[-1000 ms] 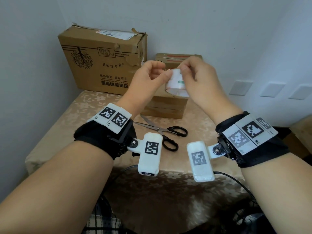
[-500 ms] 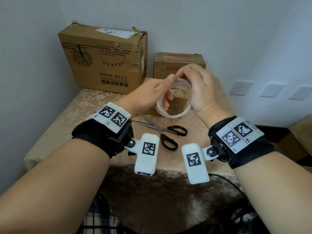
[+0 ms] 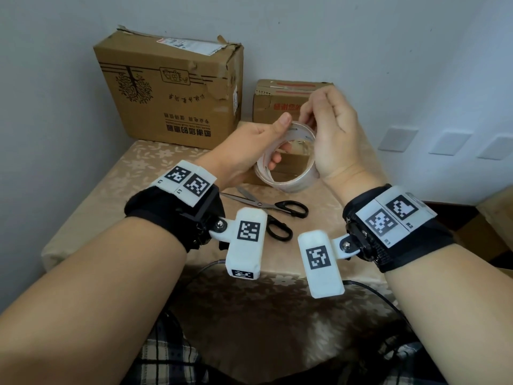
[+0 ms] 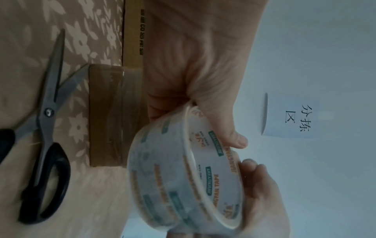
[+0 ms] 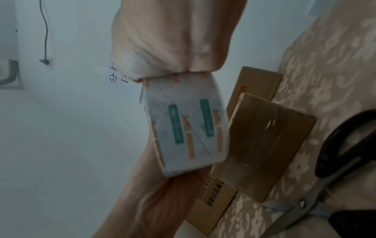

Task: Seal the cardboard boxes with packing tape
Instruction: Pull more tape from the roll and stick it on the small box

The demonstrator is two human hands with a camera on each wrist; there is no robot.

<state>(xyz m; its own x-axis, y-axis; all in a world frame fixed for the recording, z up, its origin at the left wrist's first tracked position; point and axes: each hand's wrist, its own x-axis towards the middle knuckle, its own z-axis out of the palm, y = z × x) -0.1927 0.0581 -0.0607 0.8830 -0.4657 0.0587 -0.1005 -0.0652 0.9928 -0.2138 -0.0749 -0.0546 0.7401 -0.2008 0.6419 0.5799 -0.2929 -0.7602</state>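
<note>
A roll of clear packing tape [image 3: 288, 184] with green and orange print hangs above the table, its opening towards me. My left hand [image 3: 279, 140] grips its left side, thumb on the outer band and fingers through the core. My right hand [image 3: 306, 118] pinches the top of the band, palm against the right side. In the left wrist view the tape roll [image 4: 183, 177] fills the centre; in the right wrist view the tape roll [image 5: 187, 128] shows edge-on. A large worn cardboard box [image 3: 169, 90] stands at the back left. A small box [image 3: 277, 102] stands behind my hands, and a flat taped box [image 4: 107, 112] lies below the roll.
Black-handled scissors [image 3: 272, 215] lie shut on the floral tablecloth [image 3: 116, 207] just in front of the flat box. Walls close in the table's left and back. A cable [image 3: 369, 290] runs off the front edge at the right.
Both hands have lowered the roll from in front of the small box and turned it, so its opening faces me instead of its band. The right fingers now pinch its top.
</note>
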